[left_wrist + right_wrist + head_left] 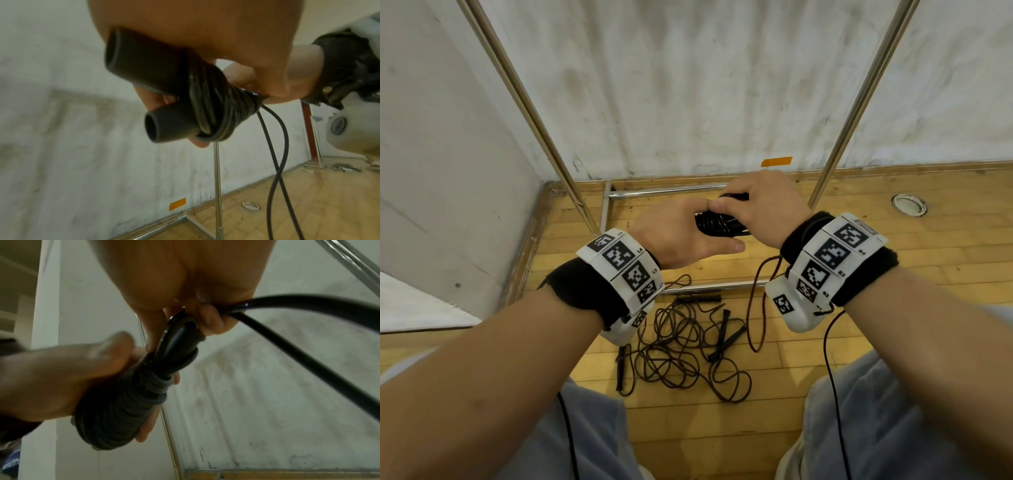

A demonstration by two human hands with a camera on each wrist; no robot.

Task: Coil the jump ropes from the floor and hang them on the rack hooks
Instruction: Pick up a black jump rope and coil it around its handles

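Observation:
My left hand (681, 233) grips a black jump rope bundle (717, 224): two black handles (144, 65) side by side with cord wound tightly round them (213, 104). My right hand (756, 205) sits against the bundle's right end and pinches the cord (287, 303) where it leaves the winding. A loose loop of that cord (755, 308) hangs below my right wrist. More jump ropes (681, 346) lie tangled on the wooden floor beneath my hands, with several black handles (724, 330) among them. No hooks are in view.
The metal rack's two slanted poles (534, 113) (859, 102) rise on either side, with base bars (667, 190) on the floor by the white wall. A round floor fitting (909, 205) sits at right. My knees in grey trousers (893, 418) fill the bottom.

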